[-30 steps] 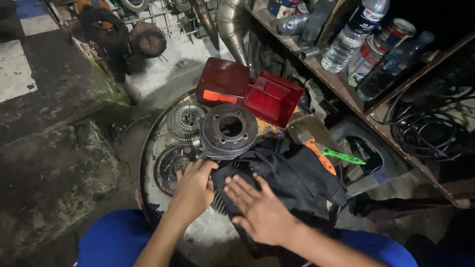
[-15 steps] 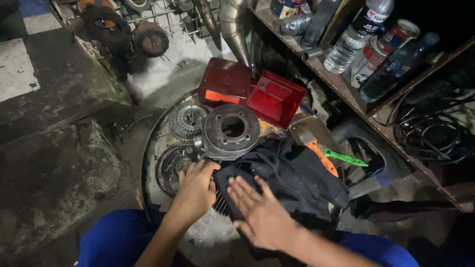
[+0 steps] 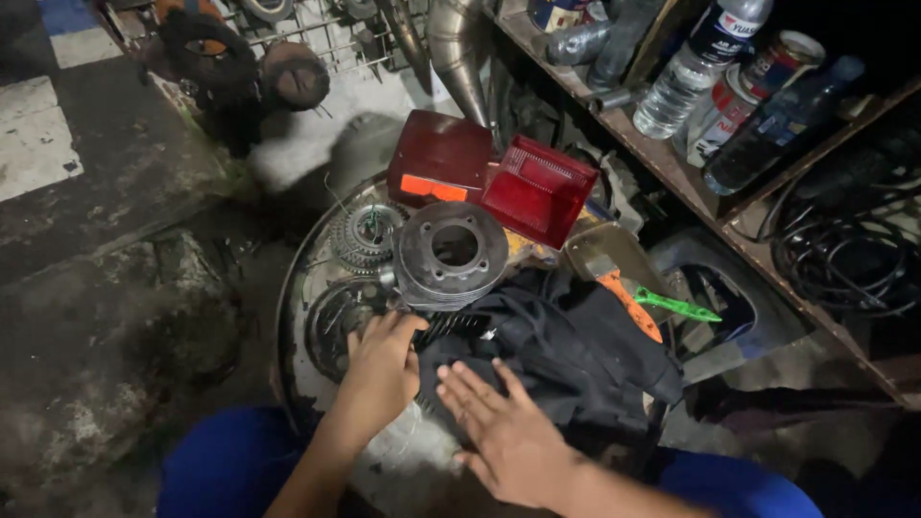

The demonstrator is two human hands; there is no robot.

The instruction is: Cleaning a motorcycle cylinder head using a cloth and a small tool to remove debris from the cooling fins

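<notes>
My left hand (image 3: pixel 379 369) curls its fingers over a black finned metal part (image 3: pixel 451 328) half wrapped in a black cloth (image 3: pixel 576 350). Flat on that cloth lies my right hand (image 3: pixel 499 422), fingers spread and holding nothing. Just beyond my hands stands a grey round finned cylinder part (image 3: pixel 451 254) with a hole in its top. A toothed sprocket (image 3: pixel 365 235) lies to its left. All of this rests in a round metal tray (image 3: pixel 293 326).
Two red tail-light lenses (image 3: pixel 499 177) stand at the tray's far side. An orange-handled tool (image 3: pixel 628 302) and a green tool (image 3: pixel 676 307) lie to the right. A wooden shelf (image 3: pixel 672 168) holds bottles and cans. Black cables (image 3: pixel 844 259) coil lower right. An exhaust pipe (image 3: pixel 456 48) leans behind.
Both hands have stayed on the cloth and finned part with only slight shifts. The view has tilted a little.
</notes>
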